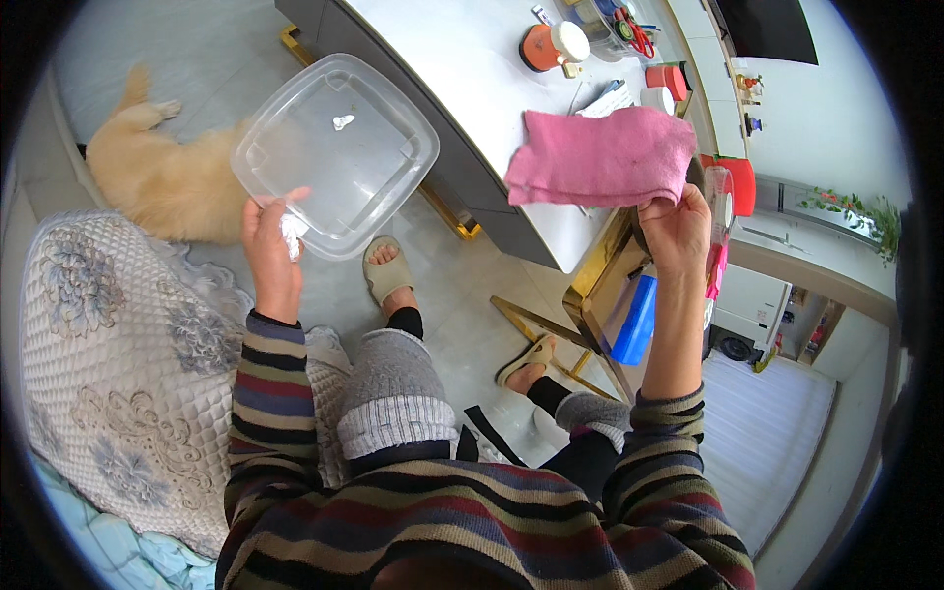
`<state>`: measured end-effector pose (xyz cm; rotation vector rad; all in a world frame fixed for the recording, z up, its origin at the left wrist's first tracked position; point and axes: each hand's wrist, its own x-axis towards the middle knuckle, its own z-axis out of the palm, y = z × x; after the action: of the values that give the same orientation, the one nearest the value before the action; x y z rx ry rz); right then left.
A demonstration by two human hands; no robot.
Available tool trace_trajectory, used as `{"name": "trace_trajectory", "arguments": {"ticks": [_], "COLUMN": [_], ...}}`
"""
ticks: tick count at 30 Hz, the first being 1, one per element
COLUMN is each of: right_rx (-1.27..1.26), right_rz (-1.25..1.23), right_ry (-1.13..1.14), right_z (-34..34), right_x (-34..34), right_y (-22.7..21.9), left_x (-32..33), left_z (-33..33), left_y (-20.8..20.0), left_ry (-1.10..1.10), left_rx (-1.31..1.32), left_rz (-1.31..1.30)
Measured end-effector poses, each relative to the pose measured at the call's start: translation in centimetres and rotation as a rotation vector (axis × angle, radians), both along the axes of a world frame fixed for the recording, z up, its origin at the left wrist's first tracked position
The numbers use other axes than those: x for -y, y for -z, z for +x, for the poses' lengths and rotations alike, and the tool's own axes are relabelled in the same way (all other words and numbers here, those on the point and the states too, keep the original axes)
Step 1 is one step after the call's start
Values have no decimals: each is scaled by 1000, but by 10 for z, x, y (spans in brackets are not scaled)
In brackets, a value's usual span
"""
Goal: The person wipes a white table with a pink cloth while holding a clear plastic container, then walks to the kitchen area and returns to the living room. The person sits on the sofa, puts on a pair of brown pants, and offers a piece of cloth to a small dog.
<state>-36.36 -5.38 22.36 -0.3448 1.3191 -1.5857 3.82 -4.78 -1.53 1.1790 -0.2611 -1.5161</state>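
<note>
My left hand grips the near edge of a clear, square plastic container, holding it up in front of me with its inside facing me. A small white scrap sticks to its middle. My right hand pinches the lower edge of a folded pink cloth, which hangs in the air over the corner of the white table. The two hands are well apart, with the container to the left and the cloth to the right.
A light-furred dog lies on the floor at left. A quilted sofa cover is beside my left leg. The table carries an orange jar, red cups and scissors. A blue box sits under the table.
</note>
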Motion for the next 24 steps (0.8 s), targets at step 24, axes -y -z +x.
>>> {"name": "trace_trajectory", "arguments": {"ticks": [24], "right_rx": [154], "right_rz": [-235], "right_ry": [-145], "right_z": [18], "right_x": [-9], "right_y": [-24], "left_x": [0], "left_z": [0], "left_y": [-5], "left_ry": [10], "left_rx": [-7], "left_rz": [16]}}
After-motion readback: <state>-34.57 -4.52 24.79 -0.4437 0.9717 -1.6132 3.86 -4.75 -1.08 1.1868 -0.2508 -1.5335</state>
